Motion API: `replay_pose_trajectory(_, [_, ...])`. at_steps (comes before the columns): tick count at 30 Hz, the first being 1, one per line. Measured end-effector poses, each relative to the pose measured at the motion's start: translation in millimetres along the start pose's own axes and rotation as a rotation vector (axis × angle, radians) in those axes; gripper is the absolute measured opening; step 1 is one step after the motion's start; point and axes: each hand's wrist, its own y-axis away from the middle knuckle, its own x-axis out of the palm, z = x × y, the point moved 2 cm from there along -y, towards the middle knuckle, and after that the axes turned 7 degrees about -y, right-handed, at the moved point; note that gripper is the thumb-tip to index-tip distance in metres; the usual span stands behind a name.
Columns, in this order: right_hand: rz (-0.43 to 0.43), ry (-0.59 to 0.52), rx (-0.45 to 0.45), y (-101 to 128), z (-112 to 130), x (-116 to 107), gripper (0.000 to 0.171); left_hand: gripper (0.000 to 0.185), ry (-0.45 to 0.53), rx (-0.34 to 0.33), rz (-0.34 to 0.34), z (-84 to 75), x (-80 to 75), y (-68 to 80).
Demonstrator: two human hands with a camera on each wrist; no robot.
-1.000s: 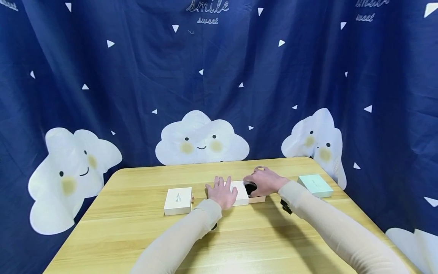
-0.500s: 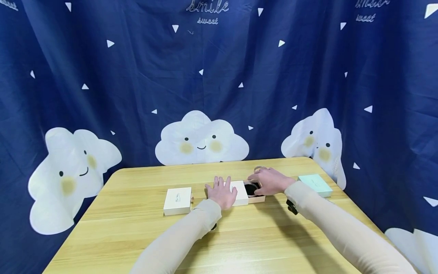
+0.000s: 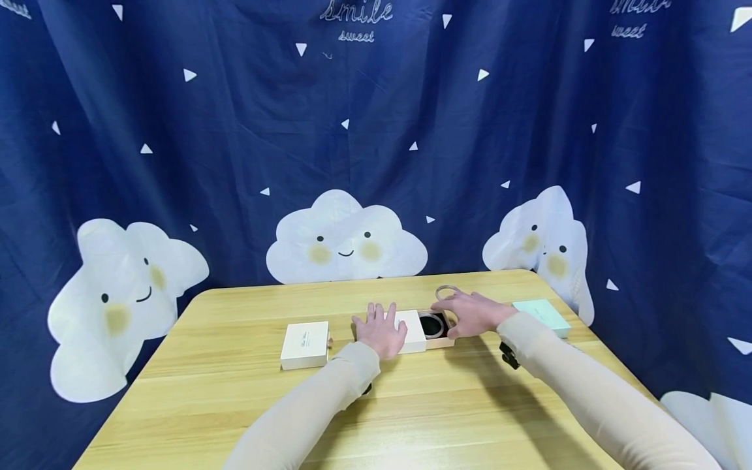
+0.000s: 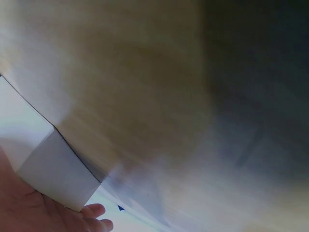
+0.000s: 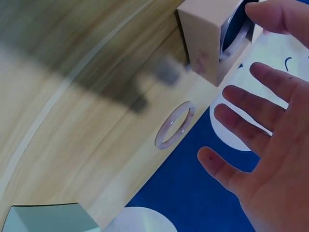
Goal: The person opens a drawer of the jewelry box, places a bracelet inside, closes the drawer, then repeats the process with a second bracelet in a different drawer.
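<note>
A white box sleeve (image 3: 412, 331) sits mid-table with its pink drawer (image 3: 440, 342) pulled out to the right. Inside the drawer, a pale bangle (image 3: 440, 326) lies on dark lining. My left hand (image 3: 382, 333) rests against the sleeve's left end, fingers spread and straight; the left wrist view shows the palm along the box (image 4: 58, 169). My right hand (image 3: 470, 313) is over the drawer's right end, fingers spread, holding nothing. Its thumb overlaps the drawer edge in the right wrist view. A second pale bangle (image 5: 175, 125) lies on the table just beyond the right hand.
To the left stands another white box (image 3: 305, 344) with lettering on its lid and a small tab on its right side. A mint green box (image 3: 542, 316) sits by the table's right edge, partly behind my right sleeve. A dark blue curtain (image 3: 376, 156) hangs behind the table.
My right hand has opened and drawn back to the right from the drawer, uncovering the bangle inside it. My left hand has stayed in place.
</note>
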Motion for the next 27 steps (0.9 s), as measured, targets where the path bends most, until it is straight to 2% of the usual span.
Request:
replay_pose_trajectory(11, [0.031,-0.054,0.048,2.4,-8.2,5.8,0.093,0.064,0.006,0.003,-0.009,-0.1,0.0,0.6])
replay_pose_trajectory(19, [0.034,-0.088,0.050,4.6,-9.6,5.6,0.097,0.064,-0.004,0.003,-0.003,-0.1,0.7,-0.5])
replay_pose_trajectory(27, [0.022,-0.137,-0.003,4.8,-13.8,8.2,0.097,0.063,0.006,0.005,0.009,-1.2,-2.1,1.0])
